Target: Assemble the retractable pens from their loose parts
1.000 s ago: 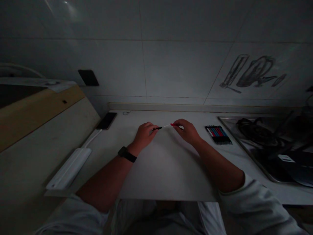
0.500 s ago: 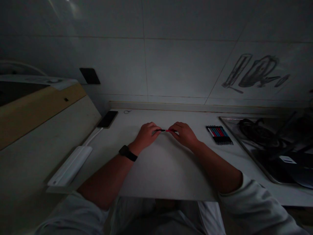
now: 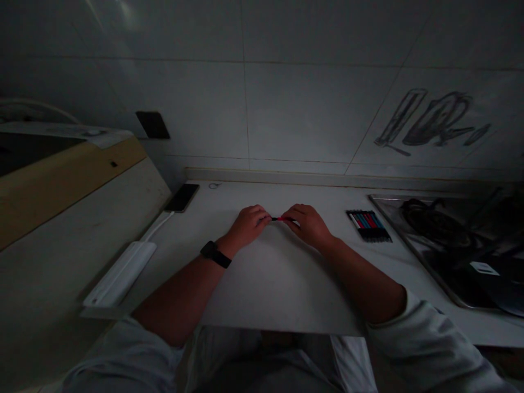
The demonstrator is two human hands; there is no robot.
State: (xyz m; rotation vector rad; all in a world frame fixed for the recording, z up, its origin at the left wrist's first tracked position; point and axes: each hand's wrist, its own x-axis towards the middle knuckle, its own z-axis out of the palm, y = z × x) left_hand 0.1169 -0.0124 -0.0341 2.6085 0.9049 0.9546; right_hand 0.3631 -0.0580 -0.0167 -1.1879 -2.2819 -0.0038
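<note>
My left hand [image 3: 248, 225] and my right hand [image 3: 308, 224] meet over the middle of a white countertop [image 3: 278, 273]. Both are closed in a pinch on a thin red pen [image 3: 280, 219] held level between them. Only a short red stretch of the pen shows between the fingertips. A black watch [image 3: 213, 254] sits on my left wrist. A pack of several pens [image 3: 368, 225] with red and blue barrels lies flat to the right of my right hand.
A dark phone [image 3: 182, 197] lies at the back left, with a white cable to a white power strip [image 3: 118, 275] near the left edge. A metal stove top [image 3: 450, 240] with a black burner fills the right side. Tiled wall stands behind.
My hands have drawn together. The pen's white and black parts that showed between them a second ago are now closed up, leaving only a short red stretch.
</note>
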